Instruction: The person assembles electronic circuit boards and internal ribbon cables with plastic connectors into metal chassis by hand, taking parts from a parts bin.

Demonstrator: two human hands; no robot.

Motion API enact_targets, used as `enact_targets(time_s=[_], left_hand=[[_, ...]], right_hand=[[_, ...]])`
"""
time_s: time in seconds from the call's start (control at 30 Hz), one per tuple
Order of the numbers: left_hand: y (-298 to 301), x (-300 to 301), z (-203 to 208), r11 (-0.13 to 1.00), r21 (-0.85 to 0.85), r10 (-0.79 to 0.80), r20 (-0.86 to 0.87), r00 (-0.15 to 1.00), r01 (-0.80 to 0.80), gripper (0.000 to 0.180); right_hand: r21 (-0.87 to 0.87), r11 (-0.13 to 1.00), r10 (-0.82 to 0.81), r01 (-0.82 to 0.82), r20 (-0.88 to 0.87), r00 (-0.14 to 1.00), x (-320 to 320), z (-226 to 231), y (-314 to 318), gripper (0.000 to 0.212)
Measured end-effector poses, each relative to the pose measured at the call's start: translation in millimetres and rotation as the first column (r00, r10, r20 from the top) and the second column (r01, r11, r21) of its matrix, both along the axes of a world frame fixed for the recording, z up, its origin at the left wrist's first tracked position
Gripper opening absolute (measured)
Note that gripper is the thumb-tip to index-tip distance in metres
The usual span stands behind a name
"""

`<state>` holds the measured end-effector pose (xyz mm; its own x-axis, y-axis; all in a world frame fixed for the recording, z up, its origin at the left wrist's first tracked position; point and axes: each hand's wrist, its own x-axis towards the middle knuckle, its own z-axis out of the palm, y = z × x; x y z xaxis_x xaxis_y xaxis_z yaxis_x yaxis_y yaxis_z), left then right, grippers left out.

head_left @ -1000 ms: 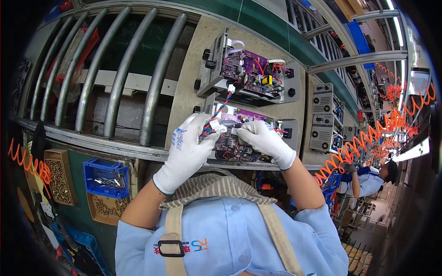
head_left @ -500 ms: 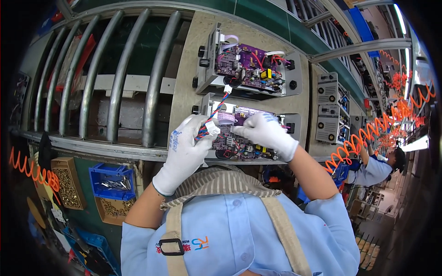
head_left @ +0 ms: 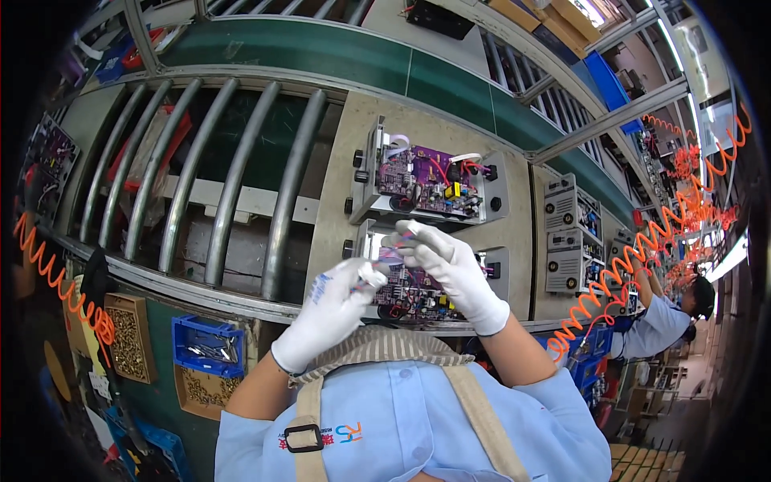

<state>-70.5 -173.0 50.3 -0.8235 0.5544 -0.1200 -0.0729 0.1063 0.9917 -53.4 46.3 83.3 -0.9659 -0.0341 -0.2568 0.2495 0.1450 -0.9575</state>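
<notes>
My left hand [head_left: 331, 307], in a white glove, is closed around a twisted red-and-blue wire harness [head_left: 385, 265] with a white connector [head_left: 373, 275] by the fingers. The gloved fingers of my right hand [head_left: 451, 277] are pinched on the harness's upper part. Both hands are over the nearer grey-cased unit [head_left: 495, 271], partly hiding its purple circuit board [head_left: 411, 299]. Just beyond stands a second open unit [head_left: 365, 173], its purple board [head_left: 418, 169] carrying red wires, a white ribbon cable and a yellow component.
Metal rollers [head_left: 229, 185] lie to the left of the wooden board [head_left: 337, 153] under the units. Below them are a blue bin [head_left: 207, 345] of metal parts and cardboard boxes [head_left: 128, 337] of small brass-coloured pieces. Orange coiled hoses [head_left: 618, 273] hang at right, near a co-worker [head_left: 654, 321].
My right hand has moved off the nearer board and up to the harness, beside my left hand. The harness's upper end has come down from the farther unit's edge. The view has shifted.
</notes>
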Motion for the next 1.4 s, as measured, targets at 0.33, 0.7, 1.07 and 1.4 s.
enact_targets(time_s=[0.33,0.7,1.07,1.4], left_hand=[[1,-22,42,0.927,0.331,0.064,0.326,0.943,-0.178,0.028],[31,-21,38,0.872,-0.207,-0.488,-0.286,0.825,0.444,0.034],[81,-95,11,0.967,-0.252,-0.220,-0.735,0.642,0.043,0.013],[110,-102,-5,0.882,-0.446,-0.416,-0.577,0.703,0.155,0.016]], right_hand=[[-0.309,0.937,-0.166,0.162,0.013,0.986,12,78,59,0.032],[0.360,0.895,0.165,-0.264,0.283,0.945,51,50,18,0.015],[0.821,0.527,-0.240,-0.221,0.393,0.888,-2,8,82,0.030],[0.853,0.492,-0.277,-0.175,0.344,0.897,9,-1,83,0.031]])
